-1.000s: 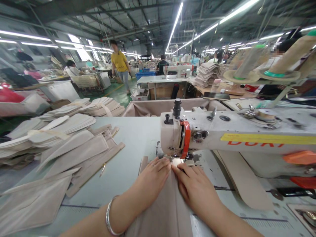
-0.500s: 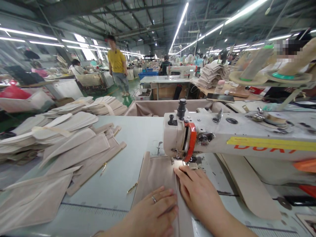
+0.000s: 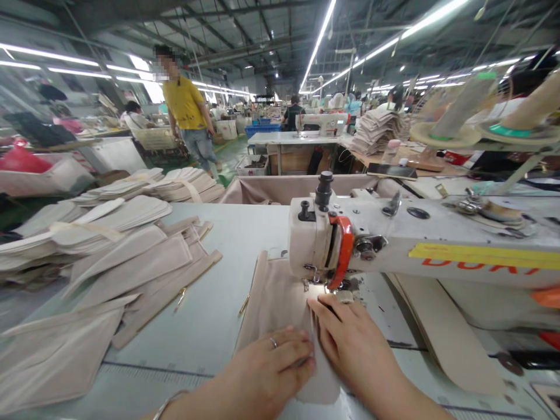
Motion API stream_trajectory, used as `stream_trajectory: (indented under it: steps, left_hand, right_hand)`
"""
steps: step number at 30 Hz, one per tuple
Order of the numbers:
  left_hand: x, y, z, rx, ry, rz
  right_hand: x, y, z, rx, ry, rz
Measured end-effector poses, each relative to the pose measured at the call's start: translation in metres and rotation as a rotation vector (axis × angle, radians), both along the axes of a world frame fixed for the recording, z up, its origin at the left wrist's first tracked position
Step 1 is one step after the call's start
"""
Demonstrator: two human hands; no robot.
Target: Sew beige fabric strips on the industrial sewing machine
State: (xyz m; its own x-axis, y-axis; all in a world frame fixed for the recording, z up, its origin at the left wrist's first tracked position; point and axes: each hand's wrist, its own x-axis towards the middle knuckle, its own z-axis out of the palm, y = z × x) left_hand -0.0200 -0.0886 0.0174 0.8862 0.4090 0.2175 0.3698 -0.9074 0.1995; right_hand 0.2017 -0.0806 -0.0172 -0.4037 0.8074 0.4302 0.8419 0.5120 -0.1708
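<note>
A beige fabric piece (image 3: 273, 297) lies flat under the head of a white sewing machine (image 3: 394, 245), its near end close to the table's front. My left hand (image 3: 266, 373), with a ring on one finger, presses flat on the fabric's near part, fingers stretched out. My right hand (image 3: 350, 344) lies flat on the fabric's right edge, its fingertips close to the presser foot (image 3: 319, 286). Neither hand grips anything.
Stacks of beige cut pieces (image 3: 118, 245) cover the left side of the grey table (image 3: 210, 315). A long beige strip (image 3: 441, 332) lies under the machine arm at the right. A person in a yellow shirt (image 3: 186, 116) walks in the aisle behind. Thread cones (image 3: 459, 111) stand at the back right.
The fabric has fed away from me under the machine head, and its near end has come into view. My left hand slid back toward me. The person in yellow has come closer.
</note>
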Motion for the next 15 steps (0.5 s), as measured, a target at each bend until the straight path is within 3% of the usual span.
stream_trajectory:
  steps: [6, 11, 15]
  left_hand:
    - [0.005, 0.013, 0.01, -0.09, 0.103, 0.067]
    - [0.007, 0.027, 0.007, -0.142, 0.058, 0.088]
    - [0.009, 0.04, 0.004, -0.093, 0.012, 0.084]
  right_hand:
    - [0.001, -0.001, 0.0, -0.025, 0.015, 0.005]
    - [0.001, 0.0, 0.002, -0.022, 0.02, 0.02]
    - [0.0, 0.0, 0.003, -0.034, 0.021, 0.016]
